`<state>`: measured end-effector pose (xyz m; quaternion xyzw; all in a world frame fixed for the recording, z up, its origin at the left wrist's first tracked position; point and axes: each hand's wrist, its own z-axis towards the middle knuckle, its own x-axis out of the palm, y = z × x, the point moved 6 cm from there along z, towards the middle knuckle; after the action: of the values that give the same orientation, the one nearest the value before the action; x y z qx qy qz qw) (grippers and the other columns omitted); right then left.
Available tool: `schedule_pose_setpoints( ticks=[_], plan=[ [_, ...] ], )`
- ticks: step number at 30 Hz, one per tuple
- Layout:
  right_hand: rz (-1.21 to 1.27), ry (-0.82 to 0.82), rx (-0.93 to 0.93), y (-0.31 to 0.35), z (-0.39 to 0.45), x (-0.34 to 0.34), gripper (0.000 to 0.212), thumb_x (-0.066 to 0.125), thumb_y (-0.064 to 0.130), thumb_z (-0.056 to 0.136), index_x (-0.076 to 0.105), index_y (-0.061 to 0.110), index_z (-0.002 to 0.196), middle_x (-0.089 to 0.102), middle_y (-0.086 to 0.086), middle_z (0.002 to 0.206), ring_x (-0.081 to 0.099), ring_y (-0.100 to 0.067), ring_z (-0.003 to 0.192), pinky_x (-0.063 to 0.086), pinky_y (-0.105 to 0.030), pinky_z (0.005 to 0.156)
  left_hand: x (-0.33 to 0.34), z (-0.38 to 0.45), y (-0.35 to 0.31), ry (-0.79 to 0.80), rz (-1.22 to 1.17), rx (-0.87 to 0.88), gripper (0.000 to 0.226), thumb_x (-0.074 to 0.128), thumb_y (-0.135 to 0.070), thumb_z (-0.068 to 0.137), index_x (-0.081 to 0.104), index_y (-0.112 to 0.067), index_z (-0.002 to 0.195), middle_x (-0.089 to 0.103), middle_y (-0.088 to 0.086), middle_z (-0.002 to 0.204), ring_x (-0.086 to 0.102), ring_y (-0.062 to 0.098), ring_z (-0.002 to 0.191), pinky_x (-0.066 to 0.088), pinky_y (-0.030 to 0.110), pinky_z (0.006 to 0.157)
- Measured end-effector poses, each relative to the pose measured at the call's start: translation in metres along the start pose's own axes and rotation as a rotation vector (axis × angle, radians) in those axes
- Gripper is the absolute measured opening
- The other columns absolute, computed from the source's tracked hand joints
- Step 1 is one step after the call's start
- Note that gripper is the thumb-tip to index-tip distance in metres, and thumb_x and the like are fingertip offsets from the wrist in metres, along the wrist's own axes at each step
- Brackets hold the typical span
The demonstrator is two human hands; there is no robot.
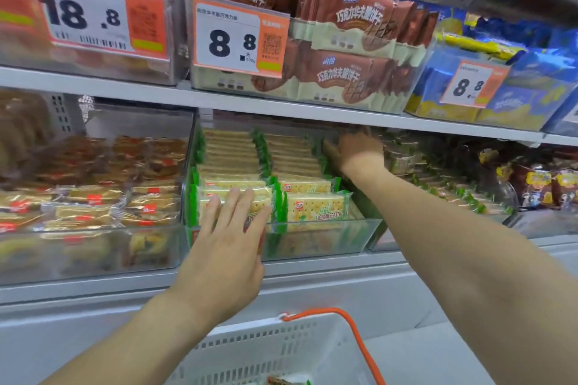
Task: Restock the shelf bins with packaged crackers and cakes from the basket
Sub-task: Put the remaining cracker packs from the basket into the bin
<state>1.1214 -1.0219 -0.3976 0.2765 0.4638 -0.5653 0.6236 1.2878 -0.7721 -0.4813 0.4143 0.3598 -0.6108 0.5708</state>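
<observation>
— Two hands are up at the lower shelf, as we see it. Our left hand lies flat, fingers straight and spread a little, pressing on the front packs of green-edged soda crackers in the clear middle bin.

— And our right hand?

— It reaches deep toward the back of that same bin, just under the edge of the upper shelf. Its fingers are hidden in shadow behind the packs, so we cannot tell whether they grasp anything.

— Where do the crackers stand?

— Upright in rows, front to back, filling the left and middle of the bin; the right side near our forearm has a gap at the front.

— What about the basket?

— We see the white basket with its orange handle below our arms, and a bit of one wrapper at its bottom edge.

— Neighbours?

— Gold-wrapped cakes fill the bin to the left. Above, brown chocolate wafer packs sit behind a price tag reading 8.8.
</observation>
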Motion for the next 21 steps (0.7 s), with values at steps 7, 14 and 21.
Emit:
schedule_pose_setpoints(
  ticks=[7,14,21],
  plan=[
    [-0.259,0.107,-0.116,0.008,0.015,0.019,0.045,0.045,0.026,0.103,0.045,0.022,0.148,0.040,-0.008,0.154,0.026,-0.035,0.145,0.025,-0.051,0.115,0.001,-0.005,0.002,-0.036,-0.014,0.012,0.070,0.056,-0.032,0.072,0.055,-0.014,0.139,0.043,0.018,0.153,0.034,0.039,0.145,0.019,0.053,0.113],
    [-0.170,0.208,-0.292,-0.012,-0.059,-0.010,0.078,0.060,0.013,0.089,0.025,0.027,0.157,0.022,-0.012,0.160,0.022,-0.040,0.143,0.023,-0.056,0.115,-0.009,-0.003,-0.005,-0.065,-0.075,-0.025,0.055,0.057,-0.027,0.075,0.061,-0.013,0.128,0.040,0.021,0.154,0.029,0.040,0.148,0.016,0.053,0.116],
    [0.307,-0.259,-0.616,0.000,-0.195,-0.043,0.013,0.060,0.002,0.083,0.065,0.008,0.093,0.058,-0.009,0.091,0.055,-0.030,0.070,0.043,-0.037,0.056,-0.028,-0.006,-0.038,0.046,-0.356,0.123,0.019,0.045,-0.025,0.094,0.061,-0.016,0.100,0.059,0.004,0.105,0.055,0.027,0.100,0.046,0.043,0.086]
  ],
)
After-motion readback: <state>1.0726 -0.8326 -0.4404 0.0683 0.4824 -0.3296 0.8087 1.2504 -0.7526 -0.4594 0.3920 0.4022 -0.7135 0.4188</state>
